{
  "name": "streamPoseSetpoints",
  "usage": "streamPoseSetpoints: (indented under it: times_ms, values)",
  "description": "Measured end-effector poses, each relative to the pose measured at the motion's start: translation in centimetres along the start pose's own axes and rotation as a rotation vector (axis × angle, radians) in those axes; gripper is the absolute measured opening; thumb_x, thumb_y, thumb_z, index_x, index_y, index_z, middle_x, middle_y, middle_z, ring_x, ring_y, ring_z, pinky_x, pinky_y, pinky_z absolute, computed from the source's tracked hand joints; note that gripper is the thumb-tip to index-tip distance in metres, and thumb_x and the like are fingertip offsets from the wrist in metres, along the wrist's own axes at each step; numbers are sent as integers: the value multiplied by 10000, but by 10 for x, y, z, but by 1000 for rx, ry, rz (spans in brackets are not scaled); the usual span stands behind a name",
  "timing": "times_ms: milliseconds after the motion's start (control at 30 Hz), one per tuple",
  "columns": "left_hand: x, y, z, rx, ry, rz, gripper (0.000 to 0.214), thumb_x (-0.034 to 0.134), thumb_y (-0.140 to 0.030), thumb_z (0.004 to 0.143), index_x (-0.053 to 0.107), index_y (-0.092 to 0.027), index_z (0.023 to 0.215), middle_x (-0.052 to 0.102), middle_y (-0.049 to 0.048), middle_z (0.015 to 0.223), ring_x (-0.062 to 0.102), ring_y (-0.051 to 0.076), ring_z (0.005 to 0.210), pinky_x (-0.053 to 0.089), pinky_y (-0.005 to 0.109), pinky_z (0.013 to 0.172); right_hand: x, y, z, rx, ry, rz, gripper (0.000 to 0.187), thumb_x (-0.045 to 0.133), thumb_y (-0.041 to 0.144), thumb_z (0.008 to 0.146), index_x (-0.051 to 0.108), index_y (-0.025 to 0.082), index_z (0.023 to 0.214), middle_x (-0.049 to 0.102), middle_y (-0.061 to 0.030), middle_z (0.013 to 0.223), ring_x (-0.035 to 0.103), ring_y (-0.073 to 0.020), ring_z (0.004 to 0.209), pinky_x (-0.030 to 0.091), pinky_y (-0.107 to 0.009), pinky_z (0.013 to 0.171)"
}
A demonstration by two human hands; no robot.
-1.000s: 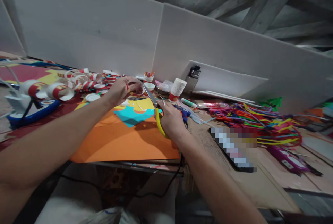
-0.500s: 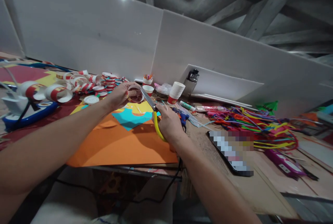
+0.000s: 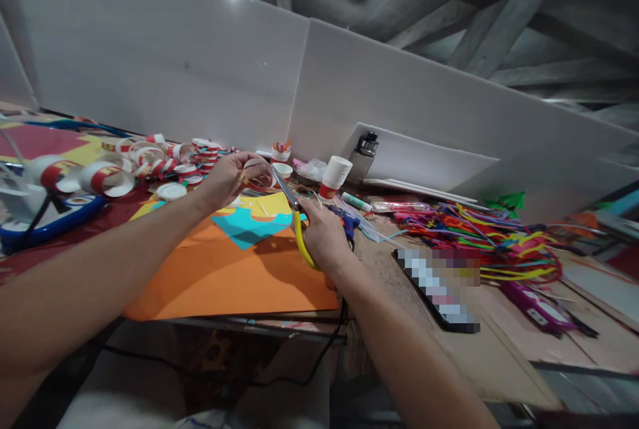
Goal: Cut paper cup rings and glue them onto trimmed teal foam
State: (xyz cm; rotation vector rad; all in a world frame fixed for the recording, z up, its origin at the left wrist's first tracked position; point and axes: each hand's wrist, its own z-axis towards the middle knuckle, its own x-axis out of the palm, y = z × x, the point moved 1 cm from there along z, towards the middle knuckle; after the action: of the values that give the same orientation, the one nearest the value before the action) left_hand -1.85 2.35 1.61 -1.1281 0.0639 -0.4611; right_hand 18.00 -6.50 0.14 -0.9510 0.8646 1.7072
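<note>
My left hand (image 3: 233, 176) grips a pale, curved rim piece of a paper cup (image 3: 260, 183), raised above the table. My right hand (image 3: 324, 229) is closed round the yellow handles of a pair of scissors (image 3: 303, 243). Their metal blades point up and left, with the tips right at the paper rim; whether they touch it I cannot tell. Below both hands lie a large orange paper sheet (image 3: 239, 289), a turquoise paper piece (image 3: 244, 229) and a yellow paper piece (image 3: 269, 205). Behind the scissors, a blue glue gun (image 3: 347, 221) is partly hidden by my right hand.
Red-and-white cut cup curls (image 3: 107, 178) spread over the left side. A paper-cup stack (image 3: 337, 173) and a dark bottle (image 3: 364, 159) stand at the back. On the right lie a phone (image 3: 436, 292), colourful pipe cleaners (image 3: 479, 236) and a purple packet (image 3: 536, 307).
The whole view has shifted slightly, so the table items sit a little further left. Both hands keep nearly the same pose, still holding the scissors and the paper cup piece.
</note>
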Motion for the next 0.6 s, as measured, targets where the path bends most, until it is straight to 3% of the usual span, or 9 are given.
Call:
streamPoseSetpoints:
  times_ms: [300, 600]
  values:
    - [-1, 3, 1, -7, 88, 2, 190, 730, -282, 736, 635, -119, 765, 643, 32, 709, 617, 118, 659, 494, 216, 641, 0, 0, -1, -17, -11, -25, 379, 498, 293, 885, 557, 241, 1256, 638, -93, 1123, 625, -233, 940, 464, -297, 750]
    - [-2, 0, 1, -50, 53, -11, 184, 744, -256, 698, 646, -110, 753, 634, 33, 671, 607, 117, 617, 502, 234, 626, -2, 3, -1, -26, 5, -54, 358, 474, 276, 892, 574, 222, 1231, 656, -96, 1106, 628, -244, 943, 456, -313, 768]
